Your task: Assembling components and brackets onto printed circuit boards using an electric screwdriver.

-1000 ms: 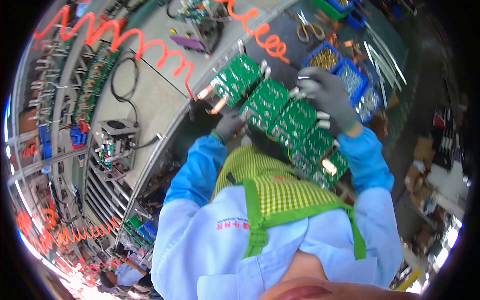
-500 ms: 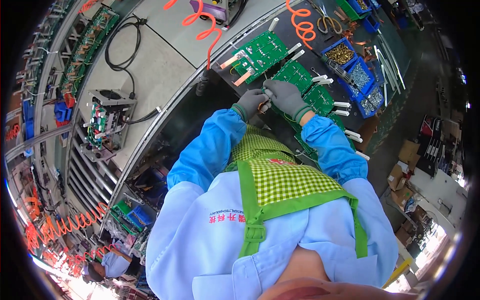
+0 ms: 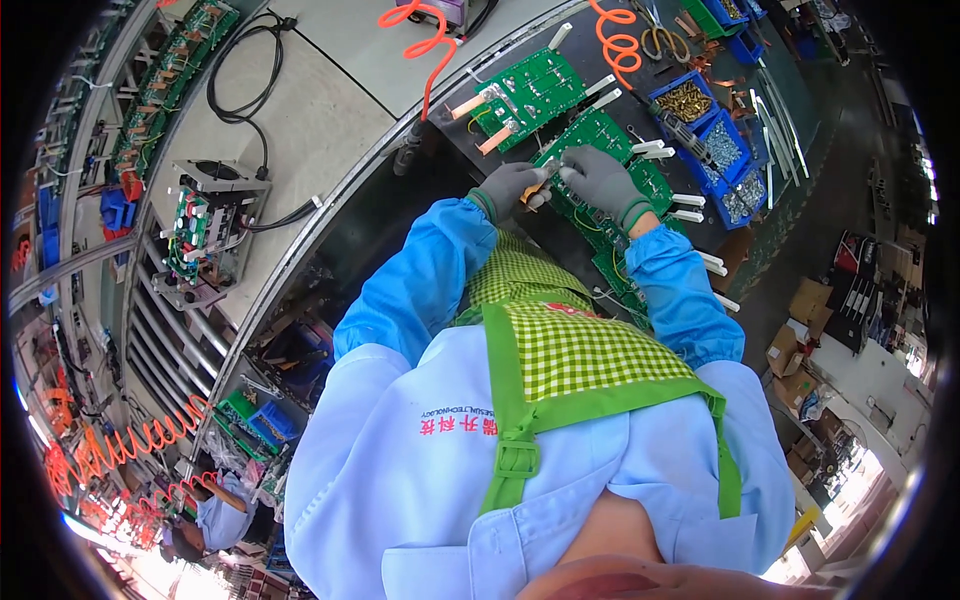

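Note:
My left hand (image 3: 508,190), in a grey glove, is closed around a small bent copper strip (image 3: 533,192). My right hand (image 3: 600,181), also gloved, is pinched over the near left end of a green circuit board (image 3: 598,132). A small silvery piece shows by its fingertips, too small to name. Farther off lies another green circuit board (image 3: 533,90) with two copper strips (image 3: 497,138) sticking out to the left. More green boards (image 3: 650,183) with white posts (image 3: 688,207) continue under and beyond my right wrist.
Blue bins (image 3: 722,150) of brass and silvery fasteners stand to the right, with a power screwdriver (image 3: 690,140) alongside. Scissors (image 3: 661,40) and an orange coiled hose (image 3: 616,45) lie beyond. At left stands a framed electronic unit (image 3: 207,225); a person (image 3: 222,515) is farther back.
My hands have come apart slightly, the right one moving to the right along the board. The copper strip stays in my left hand. The whole view has shifted a little.

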Tool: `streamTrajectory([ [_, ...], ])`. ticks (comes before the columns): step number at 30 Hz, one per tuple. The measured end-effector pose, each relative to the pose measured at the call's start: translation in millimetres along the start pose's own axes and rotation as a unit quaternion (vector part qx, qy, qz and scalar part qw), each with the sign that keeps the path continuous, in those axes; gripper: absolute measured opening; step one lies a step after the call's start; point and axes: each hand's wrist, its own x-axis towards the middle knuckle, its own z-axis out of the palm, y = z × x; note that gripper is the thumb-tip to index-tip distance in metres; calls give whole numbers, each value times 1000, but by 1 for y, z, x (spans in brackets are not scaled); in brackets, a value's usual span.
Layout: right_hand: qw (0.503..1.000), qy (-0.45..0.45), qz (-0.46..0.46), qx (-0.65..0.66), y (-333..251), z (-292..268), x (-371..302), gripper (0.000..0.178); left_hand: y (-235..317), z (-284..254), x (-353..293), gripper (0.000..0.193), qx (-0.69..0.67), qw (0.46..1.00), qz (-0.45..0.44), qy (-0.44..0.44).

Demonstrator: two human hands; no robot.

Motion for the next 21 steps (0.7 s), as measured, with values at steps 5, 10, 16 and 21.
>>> streamTrajectory([
  [5,989,-70,-2,-128,-17,7,2,26,-9,-3,12,28,36,999,15,9],
  [10,988,-88,36,-125,-15,9,4,24,-8,3,8,26,16,999,37,33],
  [16,998,43,-45,1,-12,25,-4,18,-2,2,1,26,54,998,26,29],
  [21,987,83,-28,137,-1,22,-4,19,-1,0,0,25,57,998,31,22],
])
